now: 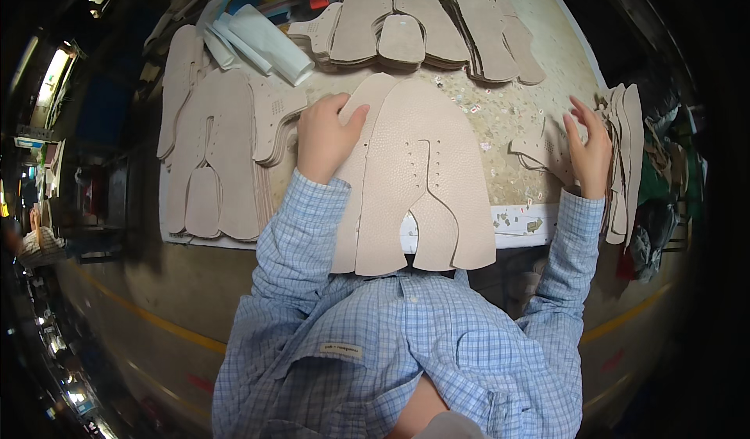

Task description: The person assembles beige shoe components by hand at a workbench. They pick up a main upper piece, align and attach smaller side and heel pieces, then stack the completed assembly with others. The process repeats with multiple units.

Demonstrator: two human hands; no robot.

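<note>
From my remote view, the left hand (326,136) pinches the pale leather panels (391,173) at their upper left, thumb on top; their lower ends reach past the near edge of the speckled bench (566,72). The right hand (590,146), fingers spread, is beside an upright leather stack (625,165). Yellow lines (187,333) mark the floor (191,294).
</note>
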